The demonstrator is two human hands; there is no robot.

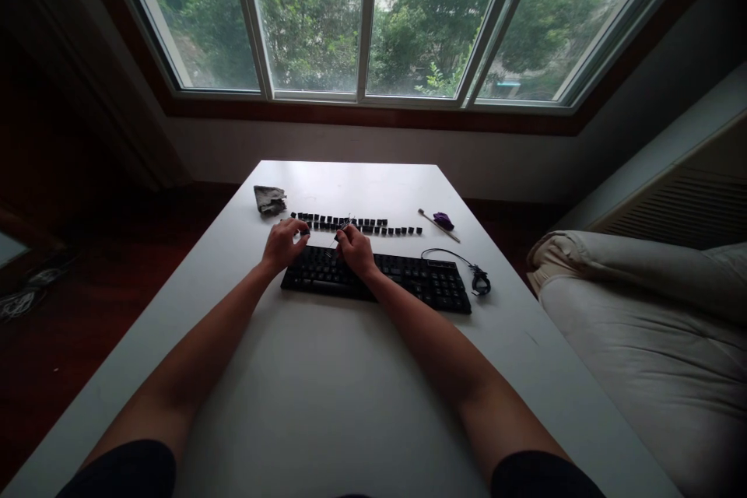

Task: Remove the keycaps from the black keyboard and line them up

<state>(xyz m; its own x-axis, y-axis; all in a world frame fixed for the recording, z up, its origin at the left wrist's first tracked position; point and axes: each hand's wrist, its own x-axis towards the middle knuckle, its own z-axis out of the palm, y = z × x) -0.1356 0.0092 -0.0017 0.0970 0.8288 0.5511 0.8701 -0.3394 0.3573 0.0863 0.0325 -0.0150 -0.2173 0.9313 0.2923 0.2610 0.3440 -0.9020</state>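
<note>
A black keyboard (408, 280) lies across the middle of the white table (327, 389). Behind it runs a row of loose black keycaps (373, 226). My left hand (283, 243) hovers over the keyboard's left end with its fingers pinched on a small black keycap (304, 231). My right hand (355, 249) is closed over the keyboard's upper edge, gripping a thin wire keycap puller (341, 233).
A crumpled grey cloth (269, 198) lies at the back left of the table. A brush with a purple head (442, 221) sits at the back right. The keyboard's coiled cable (475, 274) lies by its right end. A pale sofa (642, 327) stands to the right.
</note>
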